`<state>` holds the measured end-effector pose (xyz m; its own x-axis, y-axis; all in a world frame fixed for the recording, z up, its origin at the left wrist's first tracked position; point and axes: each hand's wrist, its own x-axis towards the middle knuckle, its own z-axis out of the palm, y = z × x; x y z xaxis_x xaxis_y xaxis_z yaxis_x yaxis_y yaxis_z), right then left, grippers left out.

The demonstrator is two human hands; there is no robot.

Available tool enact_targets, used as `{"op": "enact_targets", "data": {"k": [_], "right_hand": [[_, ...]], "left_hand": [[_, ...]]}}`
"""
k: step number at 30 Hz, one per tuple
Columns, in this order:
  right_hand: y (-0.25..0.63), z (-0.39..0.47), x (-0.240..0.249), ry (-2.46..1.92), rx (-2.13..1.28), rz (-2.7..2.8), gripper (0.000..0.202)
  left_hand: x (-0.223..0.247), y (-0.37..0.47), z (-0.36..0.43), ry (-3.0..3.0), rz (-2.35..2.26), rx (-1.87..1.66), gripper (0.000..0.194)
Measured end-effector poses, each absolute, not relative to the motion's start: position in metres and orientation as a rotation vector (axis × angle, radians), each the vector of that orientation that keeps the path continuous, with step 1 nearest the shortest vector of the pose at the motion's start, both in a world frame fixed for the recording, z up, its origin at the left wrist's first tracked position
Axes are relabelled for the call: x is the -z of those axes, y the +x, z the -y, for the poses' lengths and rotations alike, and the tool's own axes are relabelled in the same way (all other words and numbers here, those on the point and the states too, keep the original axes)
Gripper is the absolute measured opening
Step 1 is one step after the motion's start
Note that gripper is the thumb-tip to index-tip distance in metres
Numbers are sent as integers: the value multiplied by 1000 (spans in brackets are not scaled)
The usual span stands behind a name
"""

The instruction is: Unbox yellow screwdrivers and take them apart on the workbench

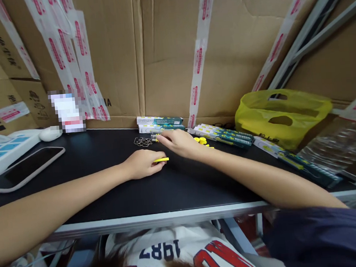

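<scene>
My left hand point(142, 164) is closed on a thin yellow plastic strip point(161, 160), just above the black tabletop. Beyond it, my right hand point(180, 141) reaches over the table with its fingers drawn together at a small metallic piece point(153, 138); its exact kind and the grip on it are unclear. Left of those fingertips lies a small tangle of bent metal wire pieces point(142, 142). Small yellow plastic parts point(200, 140) sit behind my right wrist, partly covered by it.
Narrow printed boxes point(160, 127) are stacked at the back, with more boxes point(224, 134) and a single box point(297, 161) to the right. A yellow plastic bag point(263, 120) stands behind them. On the left lie a phone point(26, 168) and a power strip point(9, 146).
</scene>
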<state>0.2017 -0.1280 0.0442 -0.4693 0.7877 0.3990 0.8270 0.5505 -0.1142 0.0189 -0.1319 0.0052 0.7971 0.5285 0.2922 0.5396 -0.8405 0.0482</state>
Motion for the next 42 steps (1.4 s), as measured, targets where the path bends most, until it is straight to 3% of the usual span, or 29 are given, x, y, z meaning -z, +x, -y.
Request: {"op": "enact_targets", "data": {"k": [10,15,21,29,35,42], "right_hand": [[213,165,-23,-1180,-42,2381,29],[218,158,-16,-1053,-195,2484,22],[229,135,-17,-952,-533,2293,27],[254,110,-31,-985,-714,2018,41],[253,111,-31,-976,-734,2028,42],[251,112,-26,-946,-736,2091,41]], "left_hand": [[-6,20,139,-2824,979,419,31],[-4,20,138,-2856,954,541,31],[-5,20,133,-2798,928,924,53],[-7,12,110,-2520,1098,1489,23],[-9,13,113,-2601,1079,1409,19],[-10,12,119,-2520,1048,1033,22]]}}
